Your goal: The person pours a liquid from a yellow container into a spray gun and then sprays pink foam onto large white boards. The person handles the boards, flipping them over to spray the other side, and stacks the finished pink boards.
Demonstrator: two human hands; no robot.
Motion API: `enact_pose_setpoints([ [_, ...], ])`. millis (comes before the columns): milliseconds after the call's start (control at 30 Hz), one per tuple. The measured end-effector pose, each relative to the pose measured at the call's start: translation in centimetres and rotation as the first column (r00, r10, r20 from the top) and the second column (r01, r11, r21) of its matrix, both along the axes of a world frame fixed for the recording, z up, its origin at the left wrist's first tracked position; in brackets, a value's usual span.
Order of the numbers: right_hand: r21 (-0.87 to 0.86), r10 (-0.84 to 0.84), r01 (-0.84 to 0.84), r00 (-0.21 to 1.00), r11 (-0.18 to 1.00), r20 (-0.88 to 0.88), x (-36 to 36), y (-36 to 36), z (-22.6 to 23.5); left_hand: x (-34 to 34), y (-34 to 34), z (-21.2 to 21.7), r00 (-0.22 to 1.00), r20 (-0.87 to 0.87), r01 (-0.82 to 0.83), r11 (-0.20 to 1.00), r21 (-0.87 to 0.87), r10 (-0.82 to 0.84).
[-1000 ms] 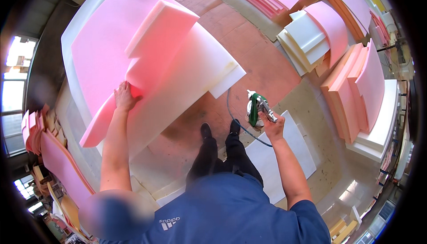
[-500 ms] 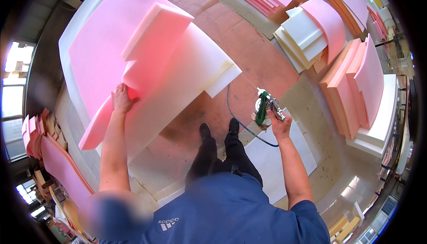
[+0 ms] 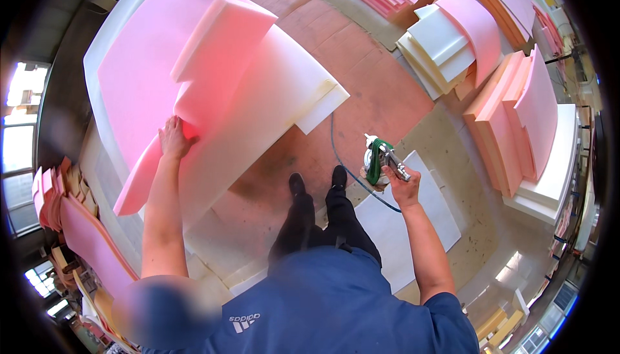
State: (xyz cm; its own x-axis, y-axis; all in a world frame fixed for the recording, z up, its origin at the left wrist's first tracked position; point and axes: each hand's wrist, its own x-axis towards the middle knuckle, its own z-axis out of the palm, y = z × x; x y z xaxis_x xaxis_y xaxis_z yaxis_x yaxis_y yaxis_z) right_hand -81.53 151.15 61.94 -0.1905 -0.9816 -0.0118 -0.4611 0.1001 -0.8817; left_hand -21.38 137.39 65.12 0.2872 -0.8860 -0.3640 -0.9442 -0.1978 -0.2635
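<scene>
My left hand (image 3: 174, 139) grips the edge of a bent pink foam sheet (image 3: 219, 83), thumb to the right of the fingers. Part of this sheet stands up in a curve on a larger white foam slab (image 3: 252, 105). In my right hand (image 3: 405, 187) is a metal spray gun (image 3: 378, 158) with a white top and a green band wound round it. My fingers are closed about its handle. It is held out over the floor, apart from the foam. A thin blue hose (image 3: 352, 177) runs below the gun toward my right wrist.
Another pink layer (image 3: 139, 70) lies under the bent sheet. Stacked foam pieces (image 3: 452, 50) and peach-pink blocks (image 3: 504, 121) stand at the right. A white board (image 3: 413, 225) lies on the floor beside my legs. More pink foam (image 3: 93, 234) leans at the left.
The spray gun has tilted and shifted slightly left and down, still in my right hand. My left hand has moved a little up and left on the pink foam.
</scene>
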Motion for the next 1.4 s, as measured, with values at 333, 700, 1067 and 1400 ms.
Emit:
enact_pose_setpoints([
  [333,0.04,0.169,-0.166,0.982,0.985,-0.086,1.3,0.3,1.2,-0.8,-0.4,-0.2,1.0,0.013,-0.016,1.0,0.001,0.016],
  [700,0.001,0.242,-0.242,0.969,0.97,-0.047,2.8,0.3,1.8,-0.9,-0.5,-0.6,0.999,0.028,-0.016,1.0,-0.007,0.017],
  [1067,0.036,0.036,-0.031,0.992,0.999,-0.123,1.3,-0.7,1.6,-0.7,0.1,0.2,1.0,0.012,-0.022,0.999,-0.024,0.022],
  [1400,-0.061,-0.019,0.01,0.99,0.998,-0.137,-0.4,-0.8,1.1,-0.4,-0.2,-0.2,1.0,0.015,-0.019,1.0,-0.018,0.019],
])
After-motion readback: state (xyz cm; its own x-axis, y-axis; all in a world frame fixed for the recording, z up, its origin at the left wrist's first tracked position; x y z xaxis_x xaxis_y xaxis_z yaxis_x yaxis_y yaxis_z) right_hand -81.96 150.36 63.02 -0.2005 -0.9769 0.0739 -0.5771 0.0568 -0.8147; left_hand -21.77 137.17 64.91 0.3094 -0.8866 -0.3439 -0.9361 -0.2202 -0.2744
